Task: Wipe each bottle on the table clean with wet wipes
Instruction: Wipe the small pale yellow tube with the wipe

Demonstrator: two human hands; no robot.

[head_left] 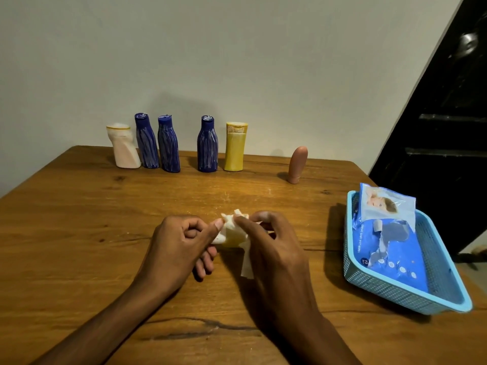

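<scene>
Between the hands, left hand (181, 243) and right hand (271, 246) both pinch a wet wipe (232, 233), readying it; next, reach a bottle (207, 144) beyond.

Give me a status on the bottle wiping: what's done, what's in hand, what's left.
Done: cannot be confirmed; no bottle looks clearly wiped. In hand: the left hand and right hand hold a wet wipe wrapped round something small and yellowish. Left: the three blue bottles show whitish streaks; the white bottle, yellow bottle and pink bottle stand untouched by the wall.
</scene>
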